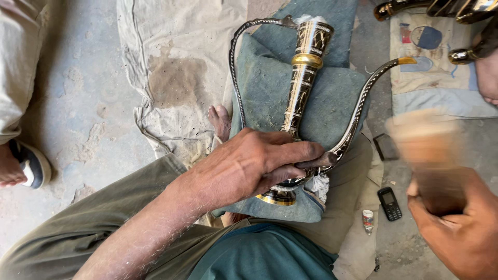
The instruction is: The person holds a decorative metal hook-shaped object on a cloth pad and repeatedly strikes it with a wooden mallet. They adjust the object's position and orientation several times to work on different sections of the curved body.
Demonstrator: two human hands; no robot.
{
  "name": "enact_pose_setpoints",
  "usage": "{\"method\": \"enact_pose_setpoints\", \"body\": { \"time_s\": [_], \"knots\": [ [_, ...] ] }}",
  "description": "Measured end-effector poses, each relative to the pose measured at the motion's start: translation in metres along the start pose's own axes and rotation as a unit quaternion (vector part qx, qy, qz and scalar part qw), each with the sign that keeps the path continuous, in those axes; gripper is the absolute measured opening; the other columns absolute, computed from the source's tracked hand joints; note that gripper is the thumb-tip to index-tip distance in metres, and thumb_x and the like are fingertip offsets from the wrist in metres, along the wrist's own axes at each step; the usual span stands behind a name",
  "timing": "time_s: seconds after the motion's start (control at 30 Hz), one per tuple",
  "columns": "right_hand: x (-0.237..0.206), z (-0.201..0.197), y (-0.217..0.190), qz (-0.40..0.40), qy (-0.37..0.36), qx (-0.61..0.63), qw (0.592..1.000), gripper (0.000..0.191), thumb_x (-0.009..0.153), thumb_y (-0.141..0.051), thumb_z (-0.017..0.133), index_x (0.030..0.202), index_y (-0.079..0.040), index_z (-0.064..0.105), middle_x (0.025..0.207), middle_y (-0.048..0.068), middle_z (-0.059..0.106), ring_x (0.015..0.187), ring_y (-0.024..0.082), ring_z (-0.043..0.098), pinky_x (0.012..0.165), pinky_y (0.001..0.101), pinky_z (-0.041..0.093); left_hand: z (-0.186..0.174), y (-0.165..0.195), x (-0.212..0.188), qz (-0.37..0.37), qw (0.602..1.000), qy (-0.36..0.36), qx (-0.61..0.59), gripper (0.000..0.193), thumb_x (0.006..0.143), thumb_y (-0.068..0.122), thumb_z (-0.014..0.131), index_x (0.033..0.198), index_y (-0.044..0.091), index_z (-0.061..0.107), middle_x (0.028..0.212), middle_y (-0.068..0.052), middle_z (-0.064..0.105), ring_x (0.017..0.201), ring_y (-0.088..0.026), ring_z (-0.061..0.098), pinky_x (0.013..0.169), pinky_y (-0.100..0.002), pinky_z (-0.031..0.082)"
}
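Tall black-and-brass engraved metal ewer (pixel 303 78) lies on its side on a folded blue-grey cloth pad (pixel 270 88) over the person's lap, neck pointing away, foot ring toward the body; left hand (pixel 254 166) is clamped over the belly, fingers wrapped across to where the curved spout (pixel 363 98) joins; right hand (pixel 459 228) is closed round a brown wooden mallet-like tool (pixel 430 155), badly motion-blurred, held clear of the vessel.

Handling, my read: sheet metal, rigid, probably moderately heavy for its size; polished and lacquered surface looks slippery, so the cloth pad does the gripping; body is round, will roll unless pinned; thin twisted wire handle (pixel 233 67) and the long slender spout look like the weak points, likely to bend or crack at the joints if used as a hold; best hold is the belly or the thick neck below the brass collar; engraved finish likely scratches and dents easily.

Hard to see: belly is almost fully under the left hand; the foot shows only as a brass rim; tool head shape unreadable from blur; more dark brass pieces (pixel 441 8) are cut off at the top edge; another person's shoe (pixel 31 163) is cropped at the left; small black phone (pixel 389 204) and tiny bottle (pixel 368 220) sit on the floor, details too small.
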State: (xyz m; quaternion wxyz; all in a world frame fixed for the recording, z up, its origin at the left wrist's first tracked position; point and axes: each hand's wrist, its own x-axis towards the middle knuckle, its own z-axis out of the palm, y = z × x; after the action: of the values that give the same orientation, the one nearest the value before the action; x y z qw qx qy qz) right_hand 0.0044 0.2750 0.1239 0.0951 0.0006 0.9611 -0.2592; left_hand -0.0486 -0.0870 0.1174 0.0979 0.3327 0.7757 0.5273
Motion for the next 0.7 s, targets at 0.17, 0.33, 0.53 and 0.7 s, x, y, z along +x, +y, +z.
{"method": "enact_pose_setpoints", "body": {
  "time_s": [0.17,0.33,0.53,0.7],
  "knots": [
    [-0.001,0.001,-0.001,0.001,0.013,0.041,0.999,0.032,0.086,0.012,0.074,0.114,0.003,0.062,0.095,0.013,0.068,0.082,0.02,0.07,0.073,0.0312,0.056,0.001,0.0,-0.001,-0.039,0.999,0.002,0.024,0.04,0.098,0.019,0.068,0.137,0.019,0.061,0.114,-0.01,0.073,0.099,-0.029,0.075,0.079,-0.043,0.061],
    [0.004,-0.001,-0.01,-0.014,0.024,0.128,0.991,0.043,0.082,0.007,0.07,0.123,0.002,0.058,0.099,0.01,0.068,0.091,0.016,0.071,0.083,0.0296,0.059,0.002,-0.003,0.001,0.028,0.999,0.002,0.023,0.046,0.092,0.01,0.068,0.137,0.017,0.062,0.118,-0.008,0.076,0.1,-0.03,0.075,0.086,-0.041,0.061],
    [0.009,0.001,-0.032,-0.021,0.057,0.07,0.996,0.043,0.079,0.009,0.07,0.12,0.004,0.061,0.1,0.013,0.068,0.093,0.02,0.07,0.082,0.0349,0.058,0.002,-0.002,0.005,0.017,0.999,-0.012,0.046,0.043,0.093,0.013,0.071,0.135,0.018,0.062,0.11,-0.005,0.077,0.092,-0.027,0.076,0.082,-0.042,0.061],
    [0.005,-0.006,-0.028,-0.044,-0.014,-0.098,0.994,0.039,0.08,0.011,0.077,0.117,0.003,0.065,0.095,0.014,0.07,0.086,0.021,0.073,0.078,0.0364,0.059,0.0,0.001,0.003,-0.016,0.998,-0.014,0.057,0.04,0.097,0.017,0.07,0.136,0.021,0.06,0.099,-0.008,0.075,0.09,-0.032,0.074,0.076,-0.049,0.055]
  ]
}}
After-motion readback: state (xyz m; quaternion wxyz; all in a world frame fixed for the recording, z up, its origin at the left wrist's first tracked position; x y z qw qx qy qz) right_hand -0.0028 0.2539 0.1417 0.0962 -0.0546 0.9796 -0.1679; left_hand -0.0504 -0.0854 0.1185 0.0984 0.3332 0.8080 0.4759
